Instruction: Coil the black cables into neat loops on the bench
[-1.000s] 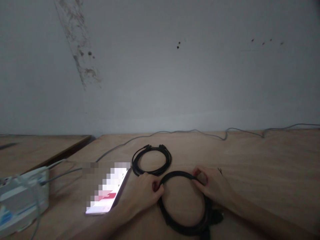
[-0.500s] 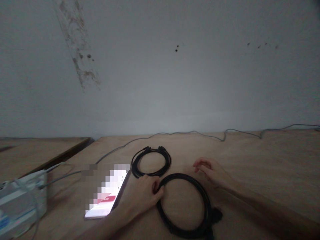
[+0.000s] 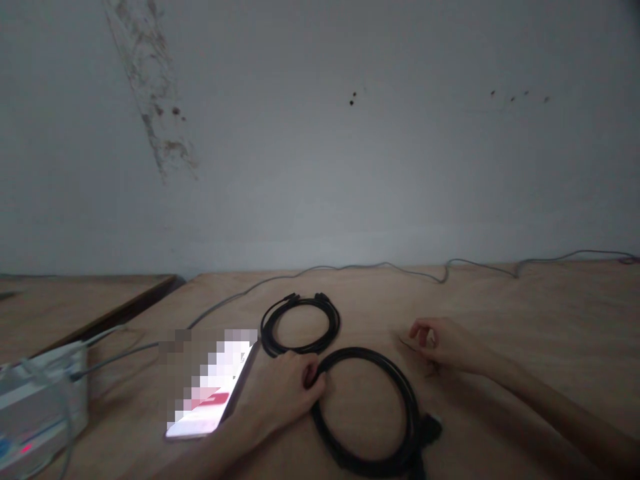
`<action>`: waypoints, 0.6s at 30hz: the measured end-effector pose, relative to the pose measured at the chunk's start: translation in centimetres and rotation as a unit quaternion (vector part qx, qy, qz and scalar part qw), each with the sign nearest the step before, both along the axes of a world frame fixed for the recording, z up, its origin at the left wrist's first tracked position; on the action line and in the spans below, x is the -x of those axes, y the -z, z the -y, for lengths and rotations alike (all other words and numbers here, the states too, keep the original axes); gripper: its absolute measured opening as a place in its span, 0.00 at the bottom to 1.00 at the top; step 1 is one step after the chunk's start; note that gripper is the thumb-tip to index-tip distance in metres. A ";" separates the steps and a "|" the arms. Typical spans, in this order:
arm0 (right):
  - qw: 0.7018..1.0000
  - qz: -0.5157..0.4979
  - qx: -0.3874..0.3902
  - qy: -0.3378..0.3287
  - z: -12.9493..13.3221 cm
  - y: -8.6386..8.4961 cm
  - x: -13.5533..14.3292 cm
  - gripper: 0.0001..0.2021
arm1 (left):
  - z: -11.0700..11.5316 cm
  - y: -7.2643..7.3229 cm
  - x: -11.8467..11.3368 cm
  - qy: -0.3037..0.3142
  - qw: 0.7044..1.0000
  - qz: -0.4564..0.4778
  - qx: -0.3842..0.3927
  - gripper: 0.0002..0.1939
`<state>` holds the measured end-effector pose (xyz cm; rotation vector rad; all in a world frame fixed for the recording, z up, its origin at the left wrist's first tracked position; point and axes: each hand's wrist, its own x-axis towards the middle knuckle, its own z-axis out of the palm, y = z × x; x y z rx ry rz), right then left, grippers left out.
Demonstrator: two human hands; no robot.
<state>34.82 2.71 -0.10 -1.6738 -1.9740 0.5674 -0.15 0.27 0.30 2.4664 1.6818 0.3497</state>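
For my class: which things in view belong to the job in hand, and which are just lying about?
Probably in the job:
Near black coil, pinched by the left hand
Thin dark strand at the right hand; grip unclear
Far black coil, possibly: untouched, but much alike

Probably just lying about:
Lit phone
White box
Grey cord

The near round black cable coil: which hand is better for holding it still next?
The left hand, probably: it pinches the left edge of the near black cable coil, while the right hand is off the coil, at a thin dark wire-like piece.
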 end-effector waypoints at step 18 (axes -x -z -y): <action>0.997 -0.036 -0.074 0.000 1.3 1.8 2.0 0.09 | 0.4 0.0 0.0 0.028 1.000 -0.001 0.002 0.17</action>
